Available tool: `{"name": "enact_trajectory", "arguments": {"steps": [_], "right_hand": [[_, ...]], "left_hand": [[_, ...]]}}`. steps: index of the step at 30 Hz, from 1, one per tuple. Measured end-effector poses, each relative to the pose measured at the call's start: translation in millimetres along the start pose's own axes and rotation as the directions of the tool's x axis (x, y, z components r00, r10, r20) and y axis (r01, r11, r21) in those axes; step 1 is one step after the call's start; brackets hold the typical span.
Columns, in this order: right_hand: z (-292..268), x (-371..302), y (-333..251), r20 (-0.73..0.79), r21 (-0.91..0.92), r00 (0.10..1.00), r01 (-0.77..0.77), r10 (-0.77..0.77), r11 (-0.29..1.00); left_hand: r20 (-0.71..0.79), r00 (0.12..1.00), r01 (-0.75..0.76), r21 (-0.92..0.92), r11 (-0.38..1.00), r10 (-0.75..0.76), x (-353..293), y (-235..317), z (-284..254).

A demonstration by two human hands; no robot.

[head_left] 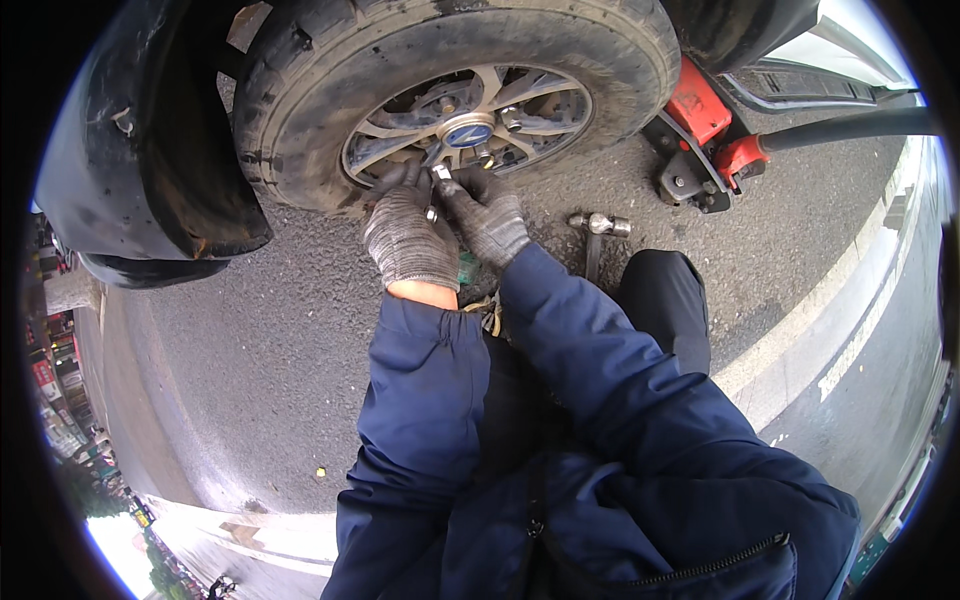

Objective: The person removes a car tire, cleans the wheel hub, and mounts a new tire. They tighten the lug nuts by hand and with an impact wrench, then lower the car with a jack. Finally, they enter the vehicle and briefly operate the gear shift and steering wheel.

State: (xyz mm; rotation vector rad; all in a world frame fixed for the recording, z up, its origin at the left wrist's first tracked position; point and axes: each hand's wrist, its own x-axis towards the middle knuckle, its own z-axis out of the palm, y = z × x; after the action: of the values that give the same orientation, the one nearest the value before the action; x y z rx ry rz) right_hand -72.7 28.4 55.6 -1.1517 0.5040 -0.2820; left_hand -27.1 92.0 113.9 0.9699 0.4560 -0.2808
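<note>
Both my hands wear grey knitted work gloves and are close together at the lower edge of a dusty car wheel (pixel 470 112). My right hand (pixel 487 216) is closed, its fingertips around a small shiny metal piece (pixel 442 174) that looks like a lug nut. Beside it, my left hand (pixel 408 232) has its fingers curled at the rim. Another bit of bright metal (pixel 432 214) shows by the left thumb, and what that hand grips is mostly hidden. Metal nuts (pixel 486 158) sit around the blue centre cap (pixel 467 134).
A ball-peen hammer (pixel 597 226) lies on the asphalt right of my hands, near my knee (pixel 664 300). Farther right, a red floor jack (pixel 700 110) with a long dark handle (pixel 850 128) stands beside the tyre. A black fender (pixel 160 140) hangs at the left.
</note>
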Motion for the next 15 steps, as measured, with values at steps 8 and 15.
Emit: {"name": "enact_trajectory", "arguments": {"steps": [8, 15], "right_hand": [[29, 35, -3, -0.175, 0.145, 0.982, -0.044, 0.069, 0.988], [36, 30, -11, -0.168, 0.378, 0.97, -0.103, 0.178, 0.92]], "left_hand": [[-0.078, 0.996, -0.066, -0.168, 0.984, 0.054, -1, 9, -1], [-0.092, 0.995, -0.046, -0.18, 0.983, 0.029, -6, 13, 5]]}}
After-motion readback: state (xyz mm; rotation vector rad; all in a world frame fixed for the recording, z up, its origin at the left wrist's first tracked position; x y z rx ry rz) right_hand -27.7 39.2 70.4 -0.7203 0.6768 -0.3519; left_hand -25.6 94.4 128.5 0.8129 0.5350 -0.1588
